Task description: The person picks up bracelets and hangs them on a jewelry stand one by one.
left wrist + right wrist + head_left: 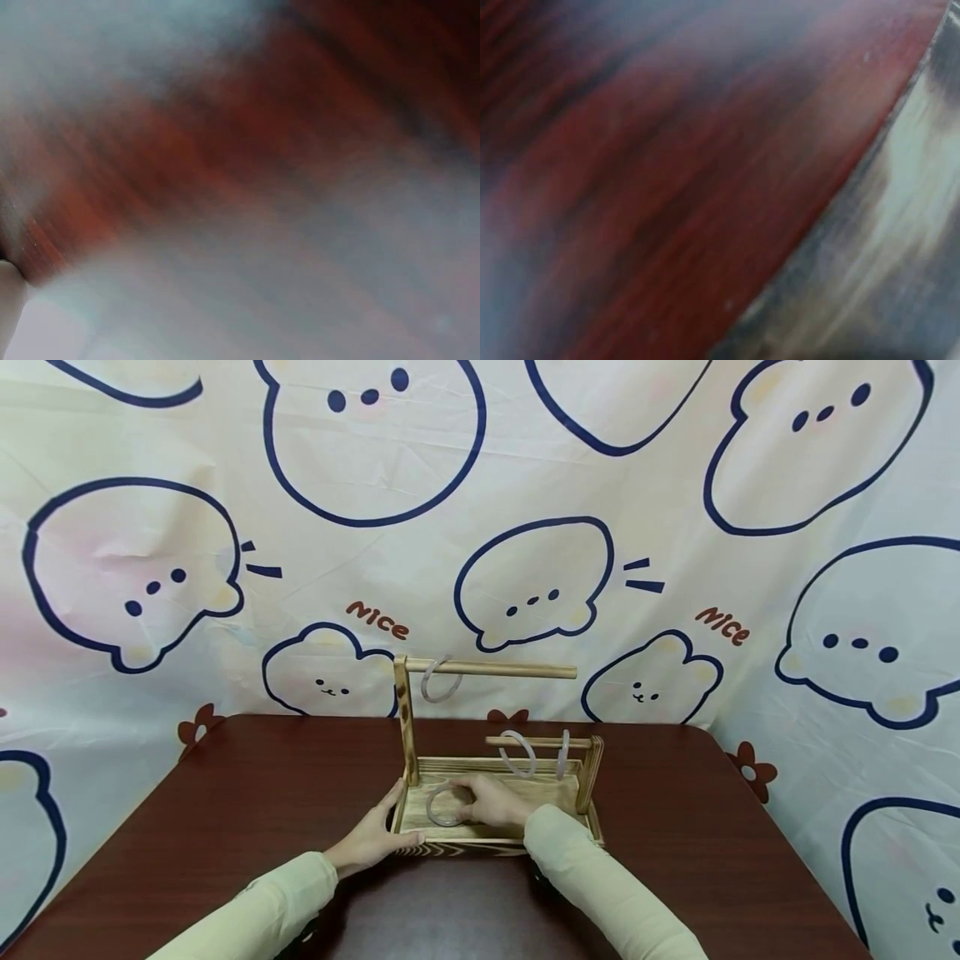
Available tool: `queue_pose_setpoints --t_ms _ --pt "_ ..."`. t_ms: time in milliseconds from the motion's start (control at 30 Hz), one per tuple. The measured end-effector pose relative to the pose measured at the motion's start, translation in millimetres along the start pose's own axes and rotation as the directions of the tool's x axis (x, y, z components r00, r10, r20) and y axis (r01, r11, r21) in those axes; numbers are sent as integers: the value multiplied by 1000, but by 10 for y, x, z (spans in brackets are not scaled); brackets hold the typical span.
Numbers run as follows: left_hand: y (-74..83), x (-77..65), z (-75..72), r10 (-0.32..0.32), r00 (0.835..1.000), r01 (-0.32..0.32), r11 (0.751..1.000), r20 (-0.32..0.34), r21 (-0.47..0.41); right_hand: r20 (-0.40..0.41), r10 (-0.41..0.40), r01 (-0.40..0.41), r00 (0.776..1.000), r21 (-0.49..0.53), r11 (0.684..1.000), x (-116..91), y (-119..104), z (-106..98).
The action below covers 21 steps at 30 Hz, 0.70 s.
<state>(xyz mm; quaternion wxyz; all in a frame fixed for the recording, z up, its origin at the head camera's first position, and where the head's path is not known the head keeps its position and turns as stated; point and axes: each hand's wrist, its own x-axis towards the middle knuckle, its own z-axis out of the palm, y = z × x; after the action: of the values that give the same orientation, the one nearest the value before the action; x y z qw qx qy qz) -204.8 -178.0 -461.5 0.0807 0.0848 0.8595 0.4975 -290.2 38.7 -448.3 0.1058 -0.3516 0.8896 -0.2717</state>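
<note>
In the head view, a wooden jewelry stand [555, 789] with a tray base and two horizontal bars stands on the table. My right hand [495, 802] is over the tray, pinching a clear, pale bangle [431, 811] at its right side. My left hand [369, 837] holds the tray's left front corner, thumb along the front edge and fingers at the left side. One pale bangle [426, 687] hangs from the taller bar [517, 671]. Two more, a left bangle [532, 755] and a right bangle [563, 755], hang on the lower bar [544, 742].
The dark red-brown table [262, 793] extends on both sides of the stand. Behind it hangs a pale cloth [420, 577] printed with cartoon outlines. Both wrist views are blurred; a wooden edge [900, 217] crosses the right wrist view.
</note>
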Motion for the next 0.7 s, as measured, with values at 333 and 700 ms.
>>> queue_pose_setpoints --t_ms 333,700 --pt "-16 5 9 -7 1000 7 999 6 -38 52 50 -52 997 53 997 81 -42 101" --pt "-5 7 9 -11 1000 11 1000 -3 -24 14 73 -73 997 7 997 104 -70 106"
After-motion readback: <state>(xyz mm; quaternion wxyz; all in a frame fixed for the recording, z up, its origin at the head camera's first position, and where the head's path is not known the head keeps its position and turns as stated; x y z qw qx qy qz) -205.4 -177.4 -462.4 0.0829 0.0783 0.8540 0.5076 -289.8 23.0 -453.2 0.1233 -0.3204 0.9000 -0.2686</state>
